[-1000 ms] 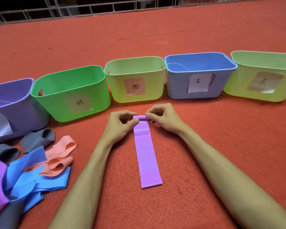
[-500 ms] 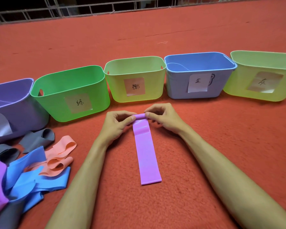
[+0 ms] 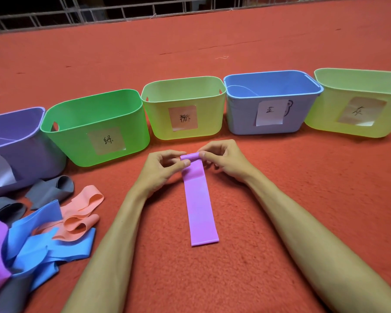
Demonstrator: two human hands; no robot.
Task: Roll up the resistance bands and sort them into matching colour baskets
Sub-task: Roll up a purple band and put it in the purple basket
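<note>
Sitting between pinching fingers (image 3: 180,165): purple band roll (image 3: 190,156)

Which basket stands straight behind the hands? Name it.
The middle yellow-green basket with the pinkish label, third of five; the green basket flanks it on the left, the blue basket on the right.

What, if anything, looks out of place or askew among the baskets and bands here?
The white label on the blue basket has a curled top-right corner and hangs slightly crooked, unlike the flat labels on its neighbours. The unrolled bands at the left lie in a tangled heap. Nothing looks spilled or damaged.
</note>
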